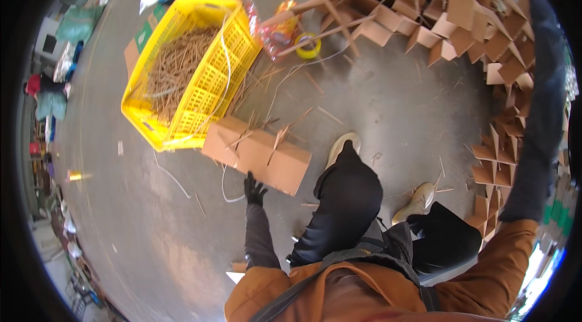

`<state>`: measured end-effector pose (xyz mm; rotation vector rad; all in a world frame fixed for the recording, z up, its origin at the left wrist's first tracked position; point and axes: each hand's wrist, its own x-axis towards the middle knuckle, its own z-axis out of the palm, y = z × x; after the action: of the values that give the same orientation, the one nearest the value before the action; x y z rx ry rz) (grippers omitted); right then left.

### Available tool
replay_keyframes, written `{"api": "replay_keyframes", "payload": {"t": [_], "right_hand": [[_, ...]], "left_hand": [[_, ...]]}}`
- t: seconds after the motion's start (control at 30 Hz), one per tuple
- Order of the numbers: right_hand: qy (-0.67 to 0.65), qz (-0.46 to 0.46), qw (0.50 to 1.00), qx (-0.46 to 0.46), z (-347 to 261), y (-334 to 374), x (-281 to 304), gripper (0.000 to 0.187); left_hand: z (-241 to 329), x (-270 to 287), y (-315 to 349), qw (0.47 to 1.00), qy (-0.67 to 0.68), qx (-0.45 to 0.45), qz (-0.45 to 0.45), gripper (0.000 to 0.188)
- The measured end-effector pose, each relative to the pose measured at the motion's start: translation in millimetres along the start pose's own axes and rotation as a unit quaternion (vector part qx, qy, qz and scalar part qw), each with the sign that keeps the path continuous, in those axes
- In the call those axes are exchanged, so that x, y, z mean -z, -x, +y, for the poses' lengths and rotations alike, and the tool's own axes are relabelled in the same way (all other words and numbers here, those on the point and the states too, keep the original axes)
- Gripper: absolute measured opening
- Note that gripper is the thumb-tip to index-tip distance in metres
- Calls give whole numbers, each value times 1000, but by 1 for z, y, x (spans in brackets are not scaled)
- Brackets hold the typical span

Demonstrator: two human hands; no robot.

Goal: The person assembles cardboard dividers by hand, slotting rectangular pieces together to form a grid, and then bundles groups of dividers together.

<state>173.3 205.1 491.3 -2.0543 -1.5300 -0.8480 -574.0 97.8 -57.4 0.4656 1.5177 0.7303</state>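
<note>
My left hand (254, 190), in a black glove, is at the near edge of a brown cardboard block (276, 158) on the floor. Its fingers are spread, and I cannot tell whether they press on the cardboard. Thin cardboard strips lie across the top of the block. My right arm (533, 110), in a dark sleeve cover, stretches up along the right rim past interlocked cardboard dividers (424, 6). The hand at its end is out of the picture.
A yellow plastic crate (209, 94) full of thin brown strips (182, 70) stands beyond the block. Near it lie a yellow tape roll (308, 46), shiny red-orange wrapping (276, 34) and loose white strapping (173, 179). More dividers (500, 164) line the right side. A distant person (42, 84) is at far left.
</note>
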Motion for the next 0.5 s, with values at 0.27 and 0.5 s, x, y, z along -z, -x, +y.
{"api": "replay_keyframes", "payload": {"t": [0.27, 0.5], "right_hand": [[-293, -669, 682, 24, -277, 435, -299, 74], [-310, -793, 514, -108, -395, 488, -305, 89]], "left_hand": [[-10, -81, -4, 961, 258, 20, -102, 56], [-10, -85, 12, 958, 280, 42, -48, 62]]}}
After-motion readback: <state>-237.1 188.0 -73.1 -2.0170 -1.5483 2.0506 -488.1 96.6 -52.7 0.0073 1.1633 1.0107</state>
